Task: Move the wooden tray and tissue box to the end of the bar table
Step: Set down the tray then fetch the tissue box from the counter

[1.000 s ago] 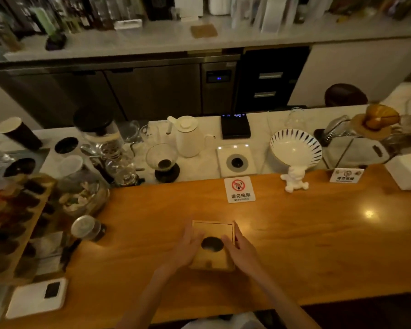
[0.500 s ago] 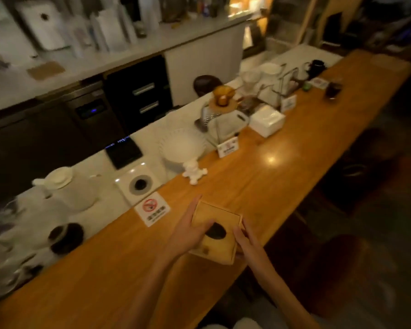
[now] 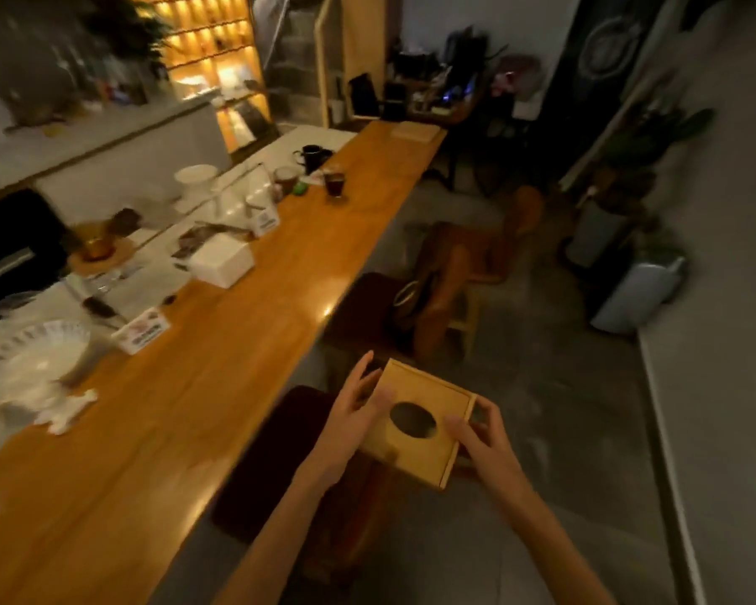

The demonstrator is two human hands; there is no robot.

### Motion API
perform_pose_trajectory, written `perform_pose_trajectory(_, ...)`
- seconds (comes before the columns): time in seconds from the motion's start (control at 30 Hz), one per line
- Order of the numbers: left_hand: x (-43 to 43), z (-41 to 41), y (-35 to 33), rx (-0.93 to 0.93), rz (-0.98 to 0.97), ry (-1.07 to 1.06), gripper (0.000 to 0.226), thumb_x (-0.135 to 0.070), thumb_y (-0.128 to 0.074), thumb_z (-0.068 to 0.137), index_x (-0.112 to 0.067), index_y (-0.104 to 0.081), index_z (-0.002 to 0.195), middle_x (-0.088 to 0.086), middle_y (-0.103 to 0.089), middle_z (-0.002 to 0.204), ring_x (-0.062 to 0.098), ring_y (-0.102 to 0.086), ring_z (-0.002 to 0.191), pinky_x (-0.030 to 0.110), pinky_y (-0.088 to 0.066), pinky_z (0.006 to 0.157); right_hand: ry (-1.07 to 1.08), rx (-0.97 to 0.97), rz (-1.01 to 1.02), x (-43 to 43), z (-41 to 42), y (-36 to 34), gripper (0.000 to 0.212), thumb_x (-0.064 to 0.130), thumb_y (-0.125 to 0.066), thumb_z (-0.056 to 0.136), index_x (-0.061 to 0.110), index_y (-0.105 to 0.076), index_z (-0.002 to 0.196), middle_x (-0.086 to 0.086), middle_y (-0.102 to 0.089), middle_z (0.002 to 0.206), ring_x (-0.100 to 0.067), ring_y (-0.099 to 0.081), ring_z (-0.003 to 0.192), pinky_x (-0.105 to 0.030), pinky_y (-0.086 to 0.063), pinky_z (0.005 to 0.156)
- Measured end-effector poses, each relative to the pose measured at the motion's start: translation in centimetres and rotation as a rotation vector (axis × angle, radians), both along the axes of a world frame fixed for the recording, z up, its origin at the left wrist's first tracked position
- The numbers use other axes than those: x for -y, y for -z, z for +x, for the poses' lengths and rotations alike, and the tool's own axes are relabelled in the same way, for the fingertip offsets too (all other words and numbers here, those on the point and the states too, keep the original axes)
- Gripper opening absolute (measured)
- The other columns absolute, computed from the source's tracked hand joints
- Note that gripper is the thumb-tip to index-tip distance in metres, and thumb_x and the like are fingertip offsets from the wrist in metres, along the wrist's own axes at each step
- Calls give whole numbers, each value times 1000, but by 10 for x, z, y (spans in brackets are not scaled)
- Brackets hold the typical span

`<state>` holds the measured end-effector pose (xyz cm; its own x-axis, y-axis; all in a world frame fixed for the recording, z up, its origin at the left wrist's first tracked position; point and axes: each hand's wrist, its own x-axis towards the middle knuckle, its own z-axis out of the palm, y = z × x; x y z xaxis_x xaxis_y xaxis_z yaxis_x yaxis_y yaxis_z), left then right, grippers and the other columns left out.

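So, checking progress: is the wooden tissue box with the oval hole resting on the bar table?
No, both hands hold the wooden tissue box in the air beside the long wooden bar table.

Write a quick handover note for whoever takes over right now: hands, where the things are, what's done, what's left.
Left hand and right hand: both grip the square wooden tissue box with an oval hole, held in the air off the long wooden bar table, above the stools.
Flat wooden tray: already lies at the table's far end.
Left: carry the box there and set it down.
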<state>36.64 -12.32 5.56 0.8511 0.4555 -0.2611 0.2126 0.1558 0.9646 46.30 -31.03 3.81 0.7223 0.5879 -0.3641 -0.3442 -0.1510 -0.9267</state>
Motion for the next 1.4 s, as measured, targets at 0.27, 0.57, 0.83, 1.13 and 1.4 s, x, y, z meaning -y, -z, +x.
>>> perform_pose_trajectory(0.27,133,150,2,-59,-184,245,87,-66,-64,79,-56,-12,147,-16,-30,151,21,-31,141,61,-32,110,386,-34,111,126,121,-14,60,49,-65,85,46,-29,133,-5,-52,135,-30,-63,113,-39,-62,67)
perform_pose_trajectory(0.57,148,284,3,-133,-383,238,101,-49,-71,77,-59,1,147,-5,-35,151,27,-46,127,56,-56,84,439,-125,173,125,226,0,71,54,-69,77,44,-22,130,-2,-44,137,-32,-56,121,-54,-60,82)
perform_pose_trajectory(0.83,89,476,-4,-77,-284,283,91,-45,-73,74,-61,-18,144,-6,-41,148,27,-46,129,67,-47,93,314,-35,63,105,427,-1,84,84,-44,78,22,-39,136,-8,-53,135,-22,-62,117,-37,-60,81)
perform_pose_trajectory(1.13,77,722,-35,-76,-161,512,60,-52,-68,77,-70,-33,122,-16,-52,130,17,-52,119,63,-49,92,281,37,-46,109,665,-38,64,73,-53,82,48,-38,140,6,-53,133,-19,-59,115,-52,-57,92)
perform_pose_trajectory(1.4,104,932,-2,-134,-56,590,67,-44,-62,88,-63,-25,141,-21,-47,128,12,-56,114,46,-55,92,174,-310,109,154,879,-1,86,66,-73,70,37,-41,145,-9,-67,131,-31,-67,116,-54,-54,95)
